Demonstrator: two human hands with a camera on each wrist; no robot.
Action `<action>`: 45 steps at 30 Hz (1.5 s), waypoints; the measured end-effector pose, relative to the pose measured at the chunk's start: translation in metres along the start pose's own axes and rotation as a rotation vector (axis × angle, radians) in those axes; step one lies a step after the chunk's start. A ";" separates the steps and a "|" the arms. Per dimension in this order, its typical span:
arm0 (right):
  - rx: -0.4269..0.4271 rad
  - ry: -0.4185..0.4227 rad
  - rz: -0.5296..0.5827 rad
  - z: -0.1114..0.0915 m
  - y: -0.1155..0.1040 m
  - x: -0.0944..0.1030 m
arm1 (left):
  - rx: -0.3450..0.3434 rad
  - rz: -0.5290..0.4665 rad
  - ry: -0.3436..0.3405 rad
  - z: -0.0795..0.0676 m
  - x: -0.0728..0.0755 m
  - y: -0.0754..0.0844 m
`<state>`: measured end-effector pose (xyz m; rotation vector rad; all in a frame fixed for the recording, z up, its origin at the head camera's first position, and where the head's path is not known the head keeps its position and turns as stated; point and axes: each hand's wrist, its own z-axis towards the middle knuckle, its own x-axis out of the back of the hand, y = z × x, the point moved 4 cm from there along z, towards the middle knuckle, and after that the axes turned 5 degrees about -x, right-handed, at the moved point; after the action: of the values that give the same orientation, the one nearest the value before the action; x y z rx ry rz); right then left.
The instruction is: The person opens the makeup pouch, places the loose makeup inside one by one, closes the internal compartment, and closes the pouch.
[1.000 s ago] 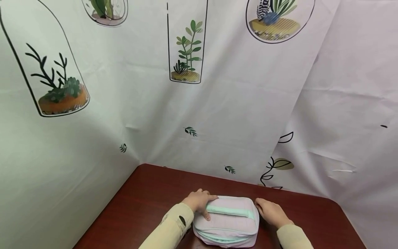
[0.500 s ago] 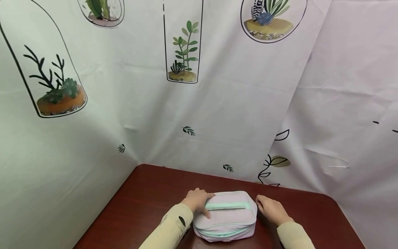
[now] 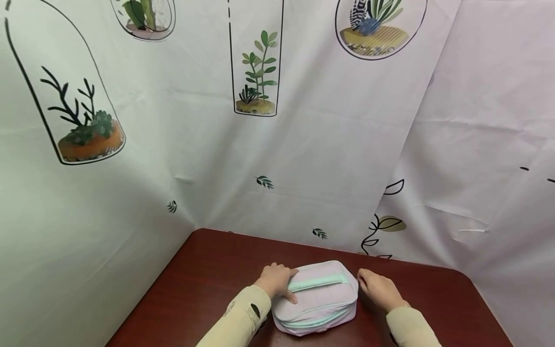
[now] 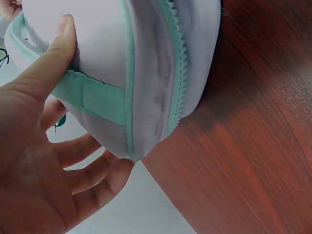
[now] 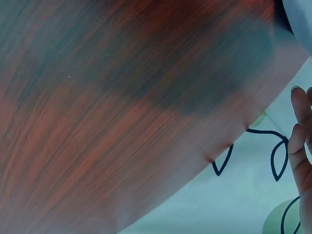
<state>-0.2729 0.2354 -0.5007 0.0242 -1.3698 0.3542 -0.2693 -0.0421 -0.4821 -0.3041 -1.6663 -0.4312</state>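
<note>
A pale pink zip bag (image 3: 318,299) lies on the dark red table, with a mint carry handle (image 3: 318,282) across its top. Mint zipper teeth (image 4: 181,63) run along its near side, closed there. My left hand (image 3: 275,282) grips the bag's left end. Its thumb (image 4: 58,51) presses on top beside the handle while the other fingers (image 4: 105,178) reach round the end. At the back right corner is my right hand (image 3: 379,288), fingers bent and their tips right at the bag's edge. Whether they pinch anything there I cannot tell.
The reddish-brown tabletop (image 3: 217,270) ends at a straight back edge and rounded corners. White cloth (image 3: 208,159) printed with plants in glass jars hangs behind it and to the left. Light sleeves (image 3: 243,313) cover both forearms.
The bag has turned anticlockwise, its right end swinging toward the back, so the handle now slants up to the right. Both hands have stayed nearly in place.
</note>
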 end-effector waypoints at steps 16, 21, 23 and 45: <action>-0.006 0.019 0.022 -0.006 -0.001 0.002 | -0.007 0.067 0.028 0.001 0.000 0.001; -0.005 0.032 0.019 -0.007 -0.002 0.004 | 0.006 0.054 0.039 0.000 0.001 0.002; -0.005 0.042 0.023 -0.007 -0.003 0.005 | 0.013 0.052 0.046 0.000 0.001 0.001; -0.051 0.017 0.066 -0.015 -0.013 -0.004 | 0.090 0.119 0.094 -0.005 -0.003 0.004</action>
<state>-0.2561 0.2252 -0.5047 -0.0662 -1.3640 0.3742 -0.2623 -0.0409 -0.4841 -0.3098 -1.5624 -0.2761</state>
